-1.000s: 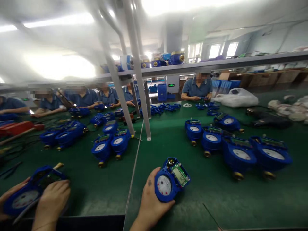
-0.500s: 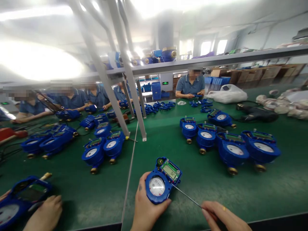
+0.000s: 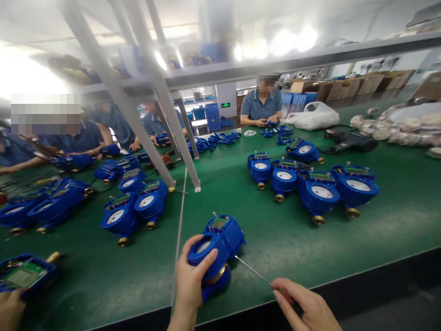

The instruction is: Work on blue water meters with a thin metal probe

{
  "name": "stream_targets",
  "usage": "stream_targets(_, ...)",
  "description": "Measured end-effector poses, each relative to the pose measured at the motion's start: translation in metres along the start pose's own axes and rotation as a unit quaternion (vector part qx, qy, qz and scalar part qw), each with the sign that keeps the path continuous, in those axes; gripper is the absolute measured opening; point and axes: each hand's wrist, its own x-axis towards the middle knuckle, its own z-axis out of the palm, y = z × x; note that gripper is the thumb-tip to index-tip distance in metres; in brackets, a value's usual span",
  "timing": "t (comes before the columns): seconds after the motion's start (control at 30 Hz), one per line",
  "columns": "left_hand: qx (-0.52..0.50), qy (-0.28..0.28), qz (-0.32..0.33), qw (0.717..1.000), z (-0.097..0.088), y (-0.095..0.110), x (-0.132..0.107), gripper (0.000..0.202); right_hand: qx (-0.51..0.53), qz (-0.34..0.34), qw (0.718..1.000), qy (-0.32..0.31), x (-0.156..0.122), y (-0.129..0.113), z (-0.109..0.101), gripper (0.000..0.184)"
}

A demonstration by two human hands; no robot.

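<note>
My left hand [image 3: 193, 271] grips a blue water meter [image 3: 225, 241] by its round dial end, thumb across the side. The meter is tilted, its circuit board and small display facing up and away, and part of the brass fitting shows below. In my right hand [image 3: 303, 301] is a screwdriver [image 3: 255, 271], its handle mostly hidden by the fingers. The long metal shaft points up and left, with its tip at the meter's lower right edge; whether it touches the housing I cannot tell.
Several blue meters [image 3: 319, 193] stand on the green table [image 3: 275, 257] at the right, and more [image 3: 119, 214] at the left. A co-worker's hand [image 3: 10, 308] is on another meter [image 3: 25, 276]. Grey posts [image 3: 172, 124] carry a shelf. A white bag [image 3: 313, 117] and hot-air gun [image 3: 354, 141] lie further back.
My left hand has tipped the meter so its dial turns away and its side shows. The screwdriver tip has gone from beside the display to the housing's lower edge. The view has shifted.
</note>
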Motion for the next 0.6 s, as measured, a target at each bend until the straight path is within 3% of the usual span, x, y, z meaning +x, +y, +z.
stream_targets(0.07,0.007,-0.018,-0.014,1.0,-0.007,0.002,0.009,0.052,-0.011,0.001,1.0,-0.021,-0.003,-0.002,0.011,0.025)
stream_targets(0.23,-0.047,0.007,-0.052,0.998,-0.013,0.004,0.019,0.051,-0.059,-0.019,0.998,-0.01,0.006,-0.017,0.022,0.028)
stream_targets(0.47,-0.134,0.038,-0.067,0.988,-0.013,-0.006,0.015,0.051,-0.171,-0.065,0.982,-0.045,0.033,-0.029,0.02,0.029)
stream_targets(0.6,-0.123,0.018,-0.038,0.992,-0.014,-0.008,0.013,0.054,-0.187,-0.087,0.976,-0.073,0.049,-0.031,0.01,0.027)
